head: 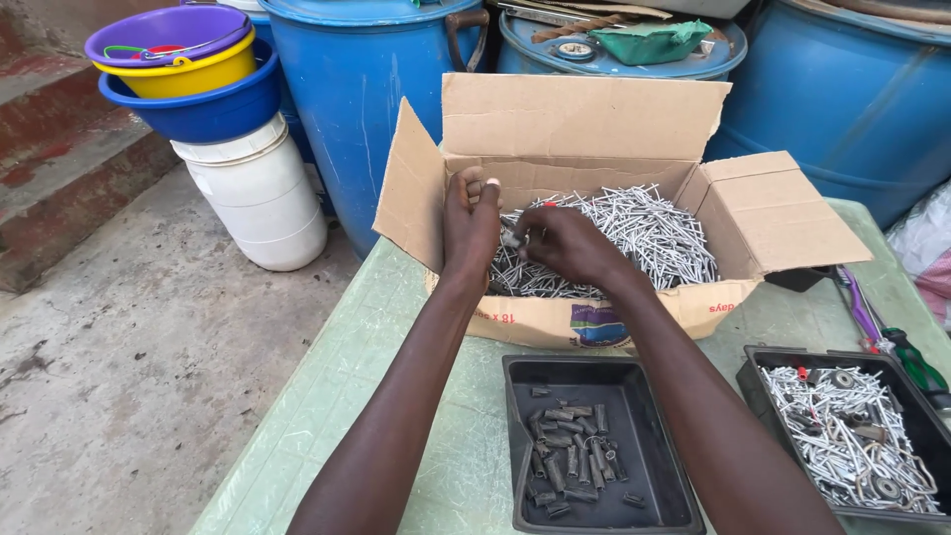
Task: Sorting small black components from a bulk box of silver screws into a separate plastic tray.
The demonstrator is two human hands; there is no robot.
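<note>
Both my hands are over an open cardboard box [584,124] that holds a heap of thin silver metal pins [654,233]. My left hand [470,223] has its fingers curled around a small metal piece near the box's left flap. My right hand [565,243] is just beside it, fingertips pinching the same small grey part [511,238] between the two hands. Exactly what the part is stays hidden by my fingers.
A black tray [649,446] with several short dark metal sleeves lies near me on the green table [347,396]. A second black tray [763,381] of silver pins sits at right, with a green-handled tool [916,362]. Blue barrels [357,89], stacked buckets [188,74] and a white tub [260,193] stand behind.
</note>
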